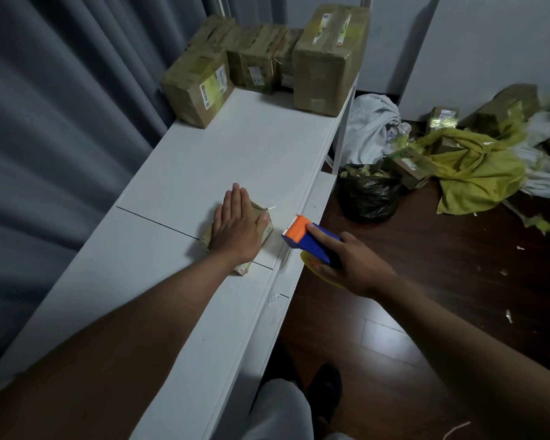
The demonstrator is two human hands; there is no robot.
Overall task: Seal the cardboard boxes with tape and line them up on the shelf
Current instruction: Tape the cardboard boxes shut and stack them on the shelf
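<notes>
A small cardboard box [265, 230] lies on the white shelf [235, 147] near its front edge. My left hand [237, 225] presses flat on top of the box with straight fingers and hides most of it. Just right of the box, my right hand [351, 265] grips a blue and orange tape dispenser [305, 238] with a yellow roll; its orange head points at the box, a short gap away. Several taped cardboard boxes [326, 58] stand in a group at the far end of the shelf.
Grey curtains [61, 122] hang along the shelf's left side. On the dark wood floor to the right lie a black rubbish bag [369, 195], white bags [372, 125], yellow wrapping [477, 166] and more small boxes [410, 166]. My legs stand by the shelf's front.
</notes>
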